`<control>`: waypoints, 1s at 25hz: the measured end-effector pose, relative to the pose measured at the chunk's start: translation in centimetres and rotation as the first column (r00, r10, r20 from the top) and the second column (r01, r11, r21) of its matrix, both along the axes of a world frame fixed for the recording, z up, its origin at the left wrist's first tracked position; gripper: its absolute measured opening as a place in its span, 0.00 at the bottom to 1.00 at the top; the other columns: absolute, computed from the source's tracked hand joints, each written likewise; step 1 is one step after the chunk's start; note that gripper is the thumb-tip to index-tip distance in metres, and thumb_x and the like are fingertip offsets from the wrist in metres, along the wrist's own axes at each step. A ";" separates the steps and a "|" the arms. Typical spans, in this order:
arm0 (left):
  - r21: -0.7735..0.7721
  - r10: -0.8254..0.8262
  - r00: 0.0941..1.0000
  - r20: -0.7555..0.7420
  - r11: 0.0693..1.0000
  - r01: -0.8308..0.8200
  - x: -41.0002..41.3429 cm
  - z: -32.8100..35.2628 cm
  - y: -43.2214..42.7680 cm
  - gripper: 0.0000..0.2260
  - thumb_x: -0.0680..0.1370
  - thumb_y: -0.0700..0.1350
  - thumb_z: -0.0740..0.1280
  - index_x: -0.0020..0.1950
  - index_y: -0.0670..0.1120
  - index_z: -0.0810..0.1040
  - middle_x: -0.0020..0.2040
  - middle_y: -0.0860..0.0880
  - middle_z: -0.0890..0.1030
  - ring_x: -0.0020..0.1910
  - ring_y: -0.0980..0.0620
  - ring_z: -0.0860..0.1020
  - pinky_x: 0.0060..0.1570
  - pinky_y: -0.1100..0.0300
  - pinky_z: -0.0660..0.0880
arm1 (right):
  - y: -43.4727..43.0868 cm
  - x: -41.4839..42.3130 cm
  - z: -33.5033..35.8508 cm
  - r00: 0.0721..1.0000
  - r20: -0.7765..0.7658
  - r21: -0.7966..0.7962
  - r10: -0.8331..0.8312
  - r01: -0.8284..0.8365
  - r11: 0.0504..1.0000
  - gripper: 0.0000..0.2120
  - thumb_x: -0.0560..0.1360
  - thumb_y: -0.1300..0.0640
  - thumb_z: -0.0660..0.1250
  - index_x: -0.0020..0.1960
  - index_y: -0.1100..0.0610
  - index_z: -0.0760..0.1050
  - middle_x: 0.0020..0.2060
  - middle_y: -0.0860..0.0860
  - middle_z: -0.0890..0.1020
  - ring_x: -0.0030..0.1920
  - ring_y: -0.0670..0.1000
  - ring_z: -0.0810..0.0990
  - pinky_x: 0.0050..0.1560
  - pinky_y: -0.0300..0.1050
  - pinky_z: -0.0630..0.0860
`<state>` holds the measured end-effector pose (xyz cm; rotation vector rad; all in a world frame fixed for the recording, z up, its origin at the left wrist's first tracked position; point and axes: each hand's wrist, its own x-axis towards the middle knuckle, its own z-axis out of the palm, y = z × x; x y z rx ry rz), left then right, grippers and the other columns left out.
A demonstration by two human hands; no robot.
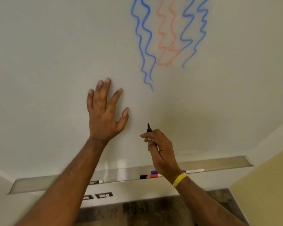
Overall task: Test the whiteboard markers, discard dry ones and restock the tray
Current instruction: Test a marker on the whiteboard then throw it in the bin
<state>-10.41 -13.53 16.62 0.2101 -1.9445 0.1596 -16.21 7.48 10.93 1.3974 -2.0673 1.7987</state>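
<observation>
1. Noted at 9 o'clock of centre: left hand (104, 115) spread flat against the whiteboard (47, 62), gripping nothing.
2. Found at 4 o'clock of that: right hand (160, 149) pinching an uncapped black marker (149, 128) low on the board, above the tray (227, 160).
3. Risks judged: a skipped stroke through light nib pressure, misread as dry; smearing through a sliding left palm.
4. Long axis near upright; nib toward 12 o'clock, barrel buried in the fingers. Nib contact not determinable.
5. Logged in the tray at 6 o'clock: loose black cap (143, 176), red marker (154, 175), blue marker (153, 172).
</observation>
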 end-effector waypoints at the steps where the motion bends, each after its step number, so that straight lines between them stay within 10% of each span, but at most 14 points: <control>1: -0.008 0.011 0.999 -0.036 1.000 -0.011 -0.2 1.9 -0.5 0.25 0.77 0.52 0.68 0.72 0.45 0.72 0.77 0.39 0.63 0.79 0.42 0.57 0.76 0.42 0.53 | -0.2 0.0 1.2 1.000 -0.015 -0.034 0.019 -0.020 0.999 0.17 0.80 0.61 0.55 0.58 0.46 0.77 0.48 0.41 0.77 0.48 0.50 0.79 0.48 0.41 0.78; 7: -0.077 0.027 0.978 -0.207 0.996 -0.044 -1.0 10.8 -3.0 0.24 0.78 0.52 0.66 0.72 0.46 0.71 0.77 0.38 0.64 0.79 0.42 0.58 0.76 0.42 0.54 | -1.9 -0.5 9.0 0.978 -0.201 -0.220 0.063 -0.108 0.970 0.24 0.75 0.68 0.58 0.63 0.45 0.75 0.48 0.45 0.78 0.47 0.53 0.81 0.48 0.50 0.80; 14: -0.096 0.064 0.961 -0.268 0.991 -0.093 -1.4 11.4 -3.0 0.24 0.78 0.52 0.65 0.72 0.46 0.72 0.77 0.41 0.65 0.79 0.42 0.59 0.76 0.43 0.54 | -4.5 -1.4 15.9 0.942 -0.336 -0.321 0.001 -0.116 0.940 0.10 0.76 0.45 0.69 0.51 0.50 0.75 0.37 0.44 0.78 0.35 0.45 0.77 0.38 0.40 0.76; 25: -0.112 0.057 0.952 -0.301 0.989 -0.095 -1.7 11.1 -3.1 0.25 0.77 0.53 0.64 0.74 0.48 0.69 0.76 0.42 0.66 0.78 0.43 0.61 0.76 0.44 0.56 | -9.7 -3.1 24.8 0.865 -0.432 -0.466 -0.255 0.027 0.884 0.06 0.72 0.63 0.72 0.46 0.63 0.77 0.36 0.51 0.82 0.33 0.44 0.79 0.36 0.33 0.76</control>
